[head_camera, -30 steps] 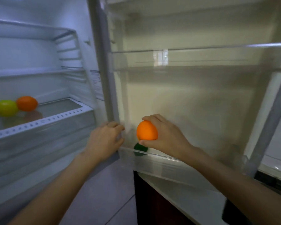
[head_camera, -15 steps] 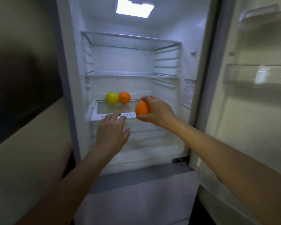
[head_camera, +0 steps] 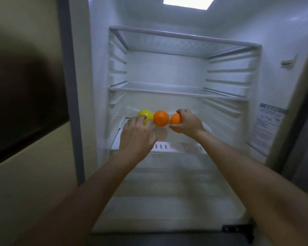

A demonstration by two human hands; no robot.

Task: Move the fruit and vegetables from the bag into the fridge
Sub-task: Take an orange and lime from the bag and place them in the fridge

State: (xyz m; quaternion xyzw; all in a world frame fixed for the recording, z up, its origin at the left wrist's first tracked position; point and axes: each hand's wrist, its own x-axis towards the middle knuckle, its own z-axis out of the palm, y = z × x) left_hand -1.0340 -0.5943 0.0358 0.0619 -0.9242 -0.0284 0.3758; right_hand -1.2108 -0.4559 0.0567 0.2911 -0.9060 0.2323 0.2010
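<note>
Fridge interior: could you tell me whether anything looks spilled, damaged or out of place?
Nothing stands out. The yellow fruit and an orange sit on the glass shelf; the right hand holds a second orange beside them.

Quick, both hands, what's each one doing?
Left hand: holds nothing, fingers loosely curled by the yellow fruit; contact unclear.
Right hand: closed on an orange, beside the orange on the shelf.

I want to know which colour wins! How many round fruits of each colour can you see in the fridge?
Orange: 2, one resting on the glass shelf in the middle and one in the grip of the right hand.
Yellow-green: 1, at the left end, partly behind the left hand.
Total: 3. Orange wins.
</note>
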